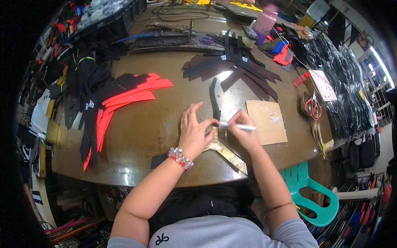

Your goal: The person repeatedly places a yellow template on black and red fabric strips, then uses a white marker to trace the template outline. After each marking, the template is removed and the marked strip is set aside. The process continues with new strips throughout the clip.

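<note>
On the table lies a curved black strip point(215, 101), its near end meeting a yellowish, worn, Y-shaped template point(230, 157). My left hand point(192, 129) holds the strip where it meets the template, thumb and index finger on it, the other fingers lifted and spread. In my right hand point(243, 131) is a silver-white marker pen point(248, 127), pinched between the fingers. Its tip points left at the strip, close to my left fingertips. Another black piece point(159, 160) sticks out from under my left wrist.
Fanned black and orange-red strips point(136, 93) lie at the left, dark brown and black strips point(235, 66) at the far middle. A cardboard piece point(266, 122) is right of my right hand. Further right are red-handled scissors point(313, 109). A green stool point(314, 198) stands below the table edge.
</note>
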`<state>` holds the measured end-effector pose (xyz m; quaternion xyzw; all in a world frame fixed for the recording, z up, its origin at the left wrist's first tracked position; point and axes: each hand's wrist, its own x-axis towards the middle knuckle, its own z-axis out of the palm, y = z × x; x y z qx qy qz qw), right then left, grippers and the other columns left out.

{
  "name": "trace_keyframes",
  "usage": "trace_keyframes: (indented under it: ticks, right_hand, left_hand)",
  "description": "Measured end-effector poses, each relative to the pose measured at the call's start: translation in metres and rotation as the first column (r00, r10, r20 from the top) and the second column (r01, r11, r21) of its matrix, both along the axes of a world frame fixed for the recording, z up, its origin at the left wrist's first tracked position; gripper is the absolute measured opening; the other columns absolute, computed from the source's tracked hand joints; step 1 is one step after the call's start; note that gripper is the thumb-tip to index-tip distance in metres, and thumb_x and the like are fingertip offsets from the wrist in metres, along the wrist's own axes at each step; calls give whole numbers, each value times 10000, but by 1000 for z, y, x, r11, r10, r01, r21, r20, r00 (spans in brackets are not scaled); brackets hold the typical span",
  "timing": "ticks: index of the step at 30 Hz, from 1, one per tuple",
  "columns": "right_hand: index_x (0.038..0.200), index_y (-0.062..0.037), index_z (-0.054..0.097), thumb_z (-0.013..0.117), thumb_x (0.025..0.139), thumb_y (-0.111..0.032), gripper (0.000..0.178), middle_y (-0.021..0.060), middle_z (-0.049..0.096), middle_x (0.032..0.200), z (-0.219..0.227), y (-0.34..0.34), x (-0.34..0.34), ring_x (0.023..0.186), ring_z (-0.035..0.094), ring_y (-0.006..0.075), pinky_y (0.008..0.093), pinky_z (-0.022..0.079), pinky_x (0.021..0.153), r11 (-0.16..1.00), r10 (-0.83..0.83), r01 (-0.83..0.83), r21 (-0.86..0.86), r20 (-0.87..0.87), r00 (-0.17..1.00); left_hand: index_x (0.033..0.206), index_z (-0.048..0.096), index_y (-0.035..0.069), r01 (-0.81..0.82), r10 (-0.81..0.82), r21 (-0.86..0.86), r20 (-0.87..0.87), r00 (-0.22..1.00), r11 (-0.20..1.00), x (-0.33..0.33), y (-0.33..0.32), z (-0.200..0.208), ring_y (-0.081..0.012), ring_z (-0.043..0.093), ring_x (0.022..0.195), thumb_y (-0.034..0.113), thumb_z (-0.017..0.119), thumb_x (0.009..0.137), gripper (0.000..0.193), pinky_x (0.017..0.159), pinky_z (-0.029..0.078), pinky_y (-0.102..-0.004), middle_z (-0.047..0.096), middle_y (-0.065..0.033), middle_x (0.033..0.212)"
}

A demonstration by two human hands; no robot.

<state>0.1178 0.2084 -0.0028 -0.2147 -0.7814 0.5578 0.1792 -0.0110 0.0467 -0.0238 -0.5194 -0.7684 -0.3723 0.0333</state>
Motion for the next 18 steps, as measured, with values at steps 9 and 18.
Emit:
trace_keyframes:
  ticks: [9,18]
  right_hand:
    - [819,-23,533,680,833,-64,154,28,614,733,-21,-4,4,639,523,57,221,410,558,999,-8,6,-34,-48,999]
    - [1132,-29,629,555,961,-216,265,85,698,978,-14,-19,5,855,642,164,297,501,787,974,144,-133,183,-50,988]
  left_hand:
    - [1080,728,204,-4,9,-80,60,998,997,0,1,-1,-381,296,1365,212,720,776,304,1135,252,-496,339,-143,1456]
    - [923,663,72,-17,13,28,130,991,999,5,-4,20,-348,474,1184,161,715,789,169,1013,404,-426,512,-133,1211]
